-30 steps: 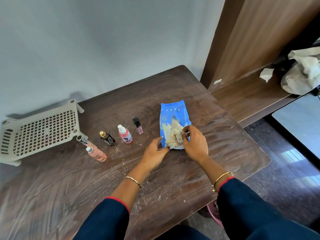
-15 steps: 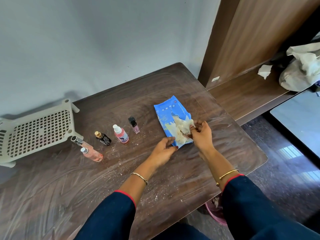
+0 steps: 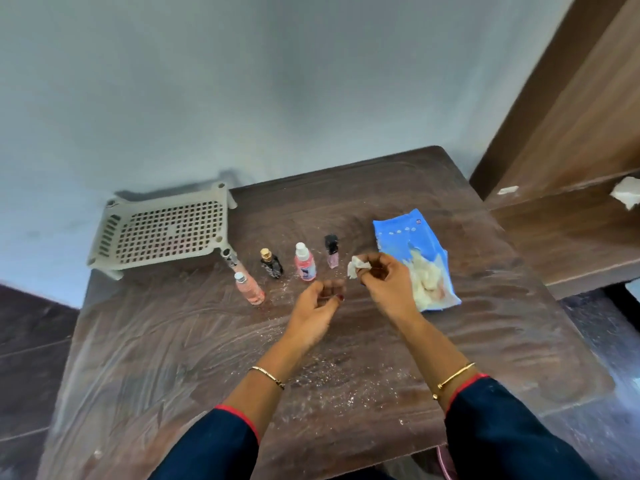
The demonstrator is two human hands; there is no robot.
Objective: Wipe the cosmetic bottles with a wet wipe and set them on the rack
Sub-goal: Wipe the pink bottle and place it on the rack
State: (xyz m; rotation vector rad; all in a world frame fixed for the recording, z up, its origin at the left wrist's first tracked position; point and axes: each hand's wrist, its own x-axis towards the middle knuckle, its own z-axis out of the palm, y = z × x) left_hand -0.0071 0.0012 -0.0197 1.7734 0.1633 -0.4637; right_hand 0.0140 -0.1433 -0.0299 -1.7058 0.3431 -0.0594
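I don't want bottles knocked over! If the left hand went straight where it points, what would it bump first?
Probably the white wipe pinched in the right hand, just ahead of the left hand. The black-capped bottle stands close by, though depth is unclear.

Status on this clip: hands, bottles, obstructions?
Left hand loose, holding nothing. Right hand pinches wipe. Five bottles on table, none on rack. Nothing blocking.

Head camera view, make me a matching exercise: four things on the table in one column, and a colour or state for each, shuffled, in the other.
1. wet wipe
2. rack
3. long pink bottle
4. wipe pack

A. lying on its side
B. blue, open, wipes showing
C. pinched in the right hand
D. beige, with a perforated top

Pairs: 1-C, 2-D, 3-A, 4-B
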